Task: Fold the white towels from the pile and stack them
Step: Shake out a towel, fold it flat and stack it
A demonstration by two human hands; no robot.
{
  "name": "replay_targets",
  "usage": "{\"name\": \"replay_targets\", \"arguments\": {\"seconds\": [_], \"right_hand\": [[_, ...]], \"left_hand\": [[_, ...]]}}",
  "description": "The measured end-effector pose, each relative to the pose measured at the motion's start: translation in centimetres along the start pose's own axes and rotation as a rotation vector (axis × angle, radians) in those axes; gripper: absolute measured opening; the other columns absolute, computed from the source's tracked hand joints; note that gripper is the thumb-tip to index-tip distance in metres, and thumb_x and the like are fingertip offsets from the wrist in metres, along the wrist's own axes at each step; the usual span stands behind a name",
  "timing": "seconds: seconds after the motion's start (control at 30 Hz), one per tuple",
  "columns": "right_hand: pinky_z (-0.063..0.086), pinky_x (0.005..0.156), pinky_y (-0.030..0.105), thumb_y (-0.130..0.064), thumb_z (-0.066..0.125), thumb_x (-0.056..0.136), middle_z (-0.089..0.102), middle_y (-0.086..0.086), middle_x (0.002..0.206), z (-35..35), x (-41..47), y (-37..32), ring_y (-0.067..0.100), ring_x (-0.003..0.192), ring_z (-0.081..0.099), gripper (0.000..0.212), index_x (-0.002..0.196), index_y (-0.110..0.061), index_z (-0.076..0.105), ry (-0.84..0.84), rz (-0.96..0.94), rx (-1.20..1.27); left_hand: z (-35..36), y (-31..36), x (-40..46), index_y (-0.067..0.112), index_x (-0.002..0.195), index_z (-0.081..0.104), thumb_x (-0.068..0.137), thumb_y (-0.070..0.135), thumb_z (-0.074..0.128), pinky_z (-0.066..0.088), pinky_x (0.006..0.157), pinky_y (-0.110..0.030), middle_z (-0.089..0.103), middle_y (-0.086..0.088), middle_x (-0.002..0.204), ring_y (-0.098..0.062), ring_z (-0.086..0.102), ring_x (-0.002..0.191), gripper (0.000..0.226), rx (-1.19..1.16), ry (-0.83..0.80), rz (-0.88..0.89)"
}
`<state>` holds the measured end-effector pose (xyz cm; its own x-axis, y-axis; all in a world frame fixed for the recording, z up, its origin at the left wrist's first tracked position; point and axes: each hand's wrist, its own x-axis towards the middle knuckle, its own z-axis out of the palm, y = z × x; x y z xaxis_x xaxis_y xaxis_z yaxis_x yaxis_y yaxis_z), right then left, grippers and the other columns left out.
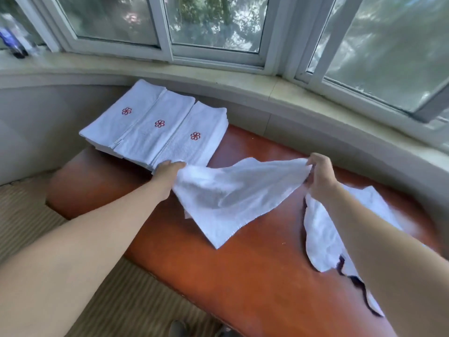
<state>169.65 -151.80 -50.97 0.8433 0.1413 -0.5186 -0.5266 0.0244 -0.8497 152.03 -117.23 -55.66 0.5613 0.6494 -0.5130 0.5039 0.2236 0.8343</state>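
A white towel (230,195) hangs stretched between my two hands above the reddish-brown table (243,276). My left hand (167,170) grips its left top corner, and my right hand (319,171) pinches its right top corner. The towel's lower corner droops onto the table. Folded white towels (158,127) with red flower emblems lie in overlapping stacks at the table's far left end, just beyond my left hand. A loose pile of unfolded white towels (325,234) lies on the right, partly hidden under my right forearm.
A curved stone window sill (243,88) and white-framed windows run behind the table. A striped beige carpet (29,215) covers the floor to the left. Dark shoes (179,328) show at the bottom edge. A blurred bottle (12,42) stands on the sill at far left.
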Motion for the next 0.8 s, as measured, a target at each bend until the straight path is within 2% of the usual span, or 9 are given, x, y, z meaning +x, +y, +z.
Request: {"name": "replay_targets", "arguments": {"seconds": [0.13, 0.17, 0.23, 0.3, 0.37, 0.43, 0.57, 0.67, 0.8], "right_hand": [[0.058, 0.072, 0.038, -0.043, 0.053, 0.085, 0.075, 0.018, 0.102, -5.9, -5.5, -3.9, 0.035, 0.09, 0.073, 0.05, 0.098, 0.0, 0.074, -0.177, 0.151, 0.083], [0.06, 0.076, 0.041, -0.052, 0.053, 0.092, 0.076, 0.015, 0.106, -6.3, -6.6, -4.0, 0.033, 0.095, 0.074, 0.056, 0.108, -0.004, 0.075, -0.237, 0.244, -0.029], [0.061, 0.073, 0.034, -0.043, 0.053, 0.101, 0.076, 0.009, 0.103, -5.8, -7.4, -2.2, 0.022, 0.086, 0.075, 0.043, 0.116, -0.008, 0.072, -0.285, 0.304, -0.427], [0.055, 0.073, 0.028, -0.03, 0.058, 0.099, 0.071, 0.006, 0.099, -3.7, -8.1, 0.5, 0.018, 0.08, 0.071, 0.028, 0.111, -0.008, 0.072, -0.207, 0.248, -0.643], [0.054, 0.077, 0.028, -0.023, 0.059, 0.097, 0.073, 0.005, 0.099, -2.5, -8.3, 2.9, 0.019, 0.085, 0.069, 0.023, 0.105, -0.015, 0.079, -0.217, 0.186, -0.466], [0.054, 0.069, 0.024, -0.02, 0.057, 0.096, 0.071, 0.0, 0.088, -2.4, -8.6, 4.2, 0.014, 0.074, 0.069, 0.026, 0.085, -0.023, 0.08, -0.209, 0.147, -0.308], [0.051, 0.071, 0.029, -0.025, 0.062, 0.091, 0.067, 0.006, 0.088, -4.3, -8.9, 4.0, 0.018, 0.069, 0.065, 0.014, 0.085, -0.018, 0.072, -0.053, 0.078, -0.11], [0.054, 0.072, 0.032, -0.041, 0.076, 0.086, 0.069, 0.009, 0.086, -5.2, -9.1, 3.7, 0.022, 0.074, 0.067, 0.027, 0.09, -0.014, 0.072, -0.119, 0.095, -0.281], [0.05, 0.072, 0.037, -0.031, 0.076, 0.082, 0.061, 0.007, 0.083, -5.7, -8.7, 4.4, 0.024, 0.074, 0.058, 0.021, 0.083, -0.011, 0.068, -0.011, 0.117, -0.442]], "left_hand": [[-1.2, 6.8, -2.3, 0.021, 0.085, 0.069, 0.071, 0.031, 0.077, 0.048, 0.07, -0.035, 0.068, -0.006, 0.09, -0.024, 0.064, 0.076, 0.019, -0.126, -0.047, 0.085], [-1.1, 7.7, -3.0, 0.02, 0.084, 0.069, 0.071, 0.032, 0.076, 0.048, 0.073, -0.037, 0.068, -0.006, 0.09, -0.025, 0.064, 0.081, 0.019, -0.123, -0.066, 0.102], [-0.7, 8.6, -3.9, 0.021, 0.084, 0.07, 0.072, 0.034, 0.076, 0.049, 0.076, -0.036, 0.071, -0.003, 0.091, -0.026, 0.065, 0.085, 0.019, -0.074, -0.108, 0.126], [0.1, 8.4, -4.6, 0.022, 0.085, 0.074, 0.071, 0.034, 0.077, 0.051, 0.073, -0.03, 0.075, -0.001, 0.091, -0.023, 0.067, 0.081, 0.019, -0.011, -0.15, 0.127], [0.8, 7.6, -4.7, 0.019, 0.094, 0.071, 0.08, 0.03, 0.075, 0.055, 0.073, -0.032, 0.074, -0.006, 0.102, -0.024, 0.069, 0.082, 0.018, 0.057, -0.188, 0.14], [0.9, 6.8, -4.5, 0.018, 0.099, 0.07, 0.08, 0.031, 0.075, 0.057, 0.083, -0.04, 0.073, -0.009, 0.107, -0.028, 0.069, 0.091, 0.024, 0.136, -0.193, 0.158], [0.4, 6.3, -3.5, 0.01, 0.12, 0.066, 0.087, 0.031, 0.073, 0.052, 0.078, -0.035, 0.071, -0.012, 0.111, -0.03, 0.068, 0.096, 0.039, 0.124, -0.168, 0.184], [0.5, 6.8, -3.4, 0.014, 0.116, 0.067, 0.084, 0.035, 0.074, 0.049, 0.078, -0.035, 0.07, -0.013, 0.113, -0.032, 0.067, 0.099, 0.04, 0.142, -0.181, 0.199], [1.3, 7.5, -3.5, 0.016, 0.113, 0.067, 0.076, 0.04, 0.075, 0.051, 0.085, -0.04, 0.069, -0.012, 0.119, -0.034, 0.066, 0.11, 0.045, 0.125, -0.195, 0.204]]}}
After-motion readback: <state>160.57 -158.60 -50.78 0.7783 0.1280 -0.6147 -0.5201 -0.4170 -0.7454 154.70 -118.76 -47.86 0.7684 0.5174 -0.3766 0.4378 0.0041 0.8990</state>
